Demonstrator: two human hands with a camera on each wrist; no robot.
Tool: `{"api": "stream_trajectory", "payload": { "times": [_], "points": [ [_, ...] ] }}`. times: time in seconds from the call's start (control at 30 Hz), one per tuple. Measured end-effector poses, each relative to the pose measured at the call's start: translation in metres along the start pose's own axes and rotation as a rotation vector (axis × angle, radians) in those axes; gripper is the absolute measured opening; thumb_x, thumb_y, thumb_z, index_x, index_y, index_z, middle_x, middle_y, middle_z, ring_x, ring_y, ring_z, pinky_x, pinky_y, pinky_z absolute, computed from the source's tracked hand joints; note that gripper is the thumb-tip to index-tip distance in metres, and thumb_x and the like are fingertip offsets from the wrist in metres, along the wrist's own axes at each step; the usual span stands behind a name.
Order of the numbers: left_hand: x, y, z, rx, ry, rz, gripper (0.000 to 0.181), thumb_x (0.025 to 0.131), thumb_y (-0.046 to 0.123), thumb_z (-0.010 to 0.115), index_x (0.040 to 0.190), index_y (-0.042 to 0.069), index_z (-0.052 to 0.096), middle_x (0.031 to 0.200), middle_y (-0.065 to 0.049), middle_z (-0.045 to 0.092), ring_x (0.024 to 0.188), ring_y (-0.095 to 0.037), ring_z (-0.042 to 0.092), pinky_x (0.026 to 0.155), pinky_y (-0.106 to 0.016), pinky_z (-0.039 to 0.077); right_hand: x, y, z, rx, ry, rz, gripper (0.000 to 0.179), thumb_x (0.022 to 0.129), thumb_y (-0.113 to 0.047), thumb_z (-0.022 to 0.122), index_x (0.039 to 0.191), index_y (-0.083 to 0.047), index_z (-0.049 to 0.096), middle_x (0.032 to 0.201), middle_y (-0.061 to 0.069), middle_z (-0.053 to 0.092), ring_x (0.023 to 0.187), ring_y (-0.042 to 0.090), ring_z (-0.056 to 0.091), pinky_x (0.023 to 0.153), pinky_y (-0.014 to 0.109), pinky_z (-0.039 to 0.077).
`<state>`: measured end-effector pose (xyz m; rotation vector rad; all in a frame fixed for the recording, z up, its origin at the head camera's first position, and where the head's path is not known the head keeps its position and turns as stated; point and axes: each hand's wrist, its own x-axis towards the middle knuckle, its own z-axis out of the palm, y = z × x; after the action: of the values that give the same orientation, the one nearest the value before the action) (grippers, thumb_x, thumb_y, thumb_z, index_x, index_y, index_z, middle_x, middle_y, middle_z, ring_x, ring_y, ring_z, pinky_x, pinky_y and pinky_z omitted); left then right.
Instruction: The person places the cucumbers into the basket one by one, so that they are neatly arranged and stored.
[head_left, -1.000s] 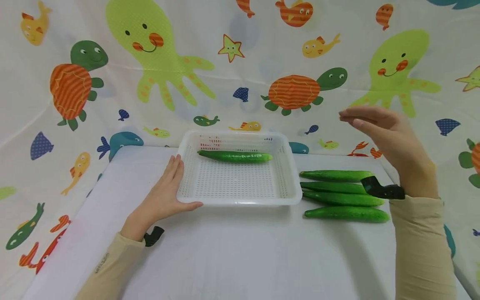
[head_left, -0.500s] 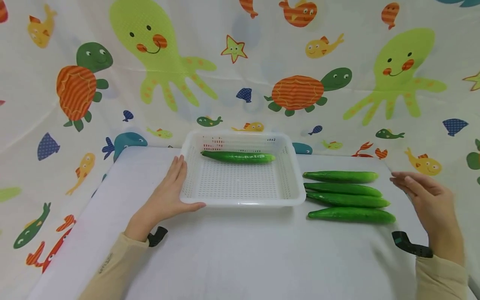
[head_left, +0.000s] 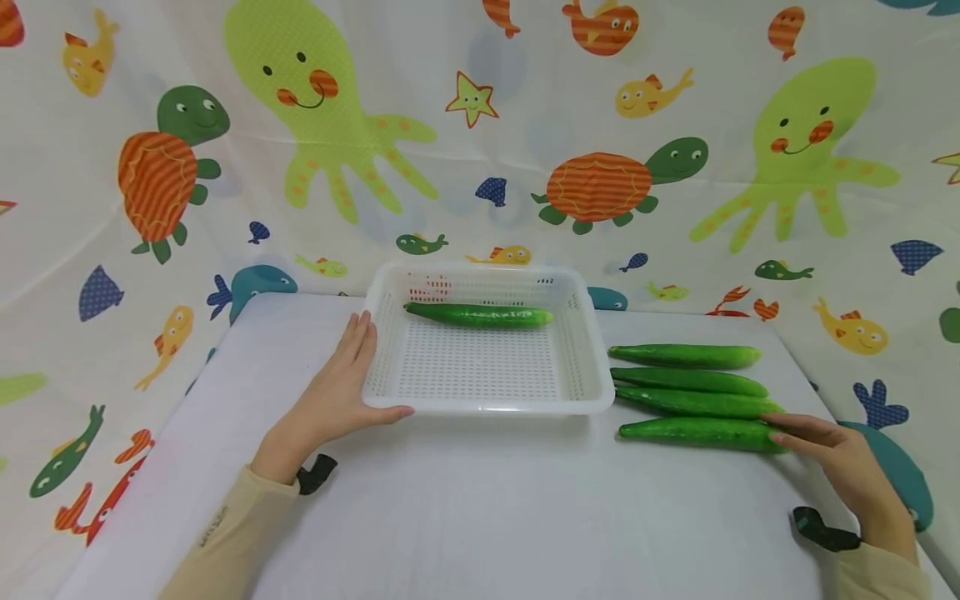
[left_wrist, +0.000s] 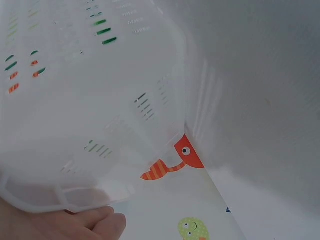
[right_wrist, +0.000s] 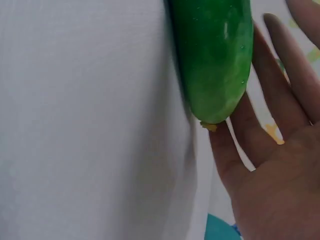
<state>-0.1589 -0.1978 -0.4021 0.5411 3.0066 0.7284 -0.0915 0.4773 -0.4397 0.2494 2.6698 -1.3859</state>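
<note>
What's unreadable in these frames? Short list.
- Left wrist view: the cucumber in the basket is only green flecks through the slotted wall.
- Left hand: cut off by the bottom edge.
- Right wrist view: near cucumber cut off by the top edge; right hand grip unclear.

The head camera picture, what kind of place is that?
Probably a small set-up work table, not a real kitchen. A plain white table is walled in by a hanging cartoon sea-animal curtain, and on it sit only a white perforated plastic basket and a row of green cucumbers.
</note>
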Motion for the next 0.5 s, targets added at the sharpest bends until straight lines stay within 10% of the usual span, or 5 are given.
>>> {"api": "stream_trajectory", "payload": {
  "times": [0.13, 0.23, 0.5],
  "points": [
    [-0.001, 0.001, -0.001, -0.004, -0.007, -0.010, 0.138, 0.068, 0.079, 0.069, 0.157, 0.000, 0.000, 0.165, -0.008, -0.013, 0.151, -0.026, -0.012, 0.115, -0.061, 0.019, 0.001, 0.007, 0.003, 0.027, -0.074, 0.035, 0.053, 0.094, -0.028, 0.070, 0.141, -0.010, 0.056, 0.117, -0.035, 0.048, 0.128, -0.004, 0.034, 0.115, 0.039, 0.029],
    [-0.001, 0.001, -0.001, 0.000, -0.007, -0.007, 0.138, 0.069, 0.077, 0.071, 0.157, 0.000, 0.000, 0.165, -0.008, -0.013, 0.151, -0.026, -0.012, 0.115, -0.060, 0.019, 0.000, 0.012, 0.004, 0.092, -0.101, 0.079, 0.057, 0.091, -0.025, 0.073, 0.144, -0.017, 0.053, 0.119, -0.036, 0.045, 0.145, 0.013, 0.020, 0.112, 0.069, 0.007],
    [0.000, 0.001, 0.000, -0.002, -0.002, -0.001, 0.137, 0.069, 0.077, 0.071, 0.157, 0.000, 0.000, 0.166, -0.008, -0.013, 0.151, -0.026, -0.013, 0.115, -0.061, 0.020, 0.002, 0.017, 0.005, 0.108, -0.106, 0.107, 0.063, 0.087, -0.026, 0.077, 0.145, -0.021, 0.053, 0.120, -0.035, 0.044, 0.149, 0.041, 0.003, 0.110, 0.072, 0.004]
  ]
}}
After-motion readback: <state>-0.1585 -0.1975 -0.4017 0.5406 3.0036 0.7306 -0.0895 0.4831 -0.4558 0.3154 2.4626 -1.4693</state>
